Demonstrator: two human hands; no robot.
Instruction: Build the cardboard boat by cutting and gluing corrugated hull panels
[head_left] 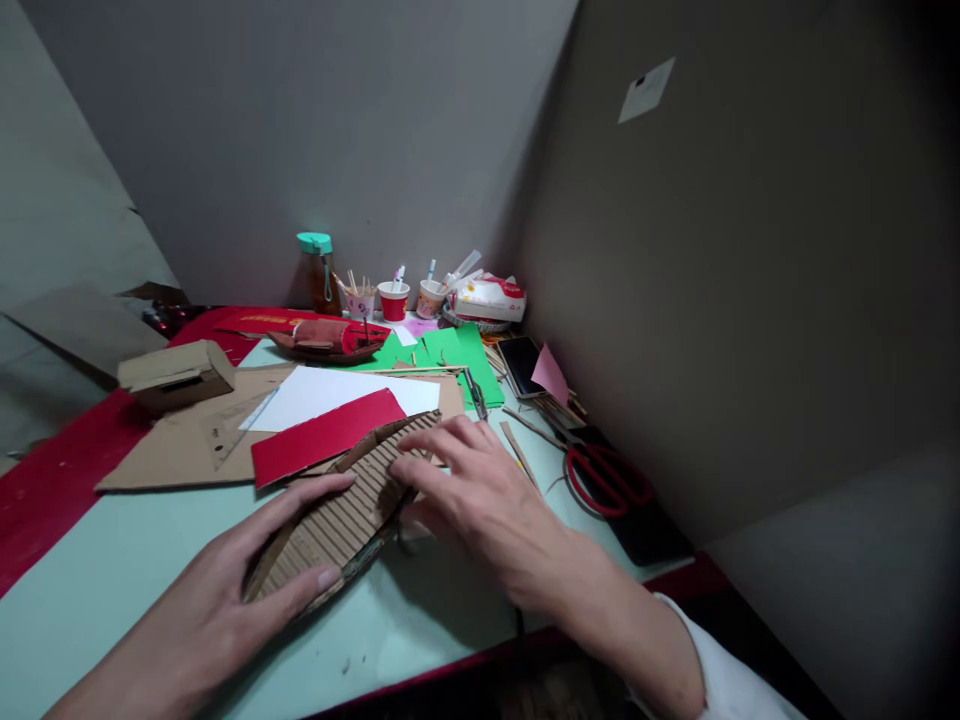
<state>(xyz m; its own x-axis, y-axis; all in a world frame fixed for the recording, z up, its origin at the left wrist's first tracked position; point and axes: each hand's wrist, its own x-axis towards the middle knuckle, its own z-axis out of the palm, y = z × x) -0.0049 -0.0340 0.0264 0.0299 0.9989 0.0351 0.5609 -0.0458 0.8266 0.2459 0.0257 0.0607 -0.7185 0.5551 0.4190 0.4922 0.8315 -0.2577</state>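
Observation:
A boat-shaped cardboard hull (349, 505) with a ribbed, corrugated deck lies slantwise in front of me. My left hand (247, 580) grips its near end, thumb on the near side and fingers along the far edge. Over the far half is my right hand (472, 480), its fingers bent and touching the deck and the near edge; the thumb is partly hidden below. Just behind the hull lies a red card strip (330, 435), on white paper (315, 390) and a brown cardboard sheet (172, 450).
Red-handled scissors (604, 480) and a phone (520, 362) lie at the right. A model boat (326, 340), green paper (465, 350), a folded cardboard box shape (180, 375), paper cups (394, 300) and a bottle (319, 275) stand toward the wall.

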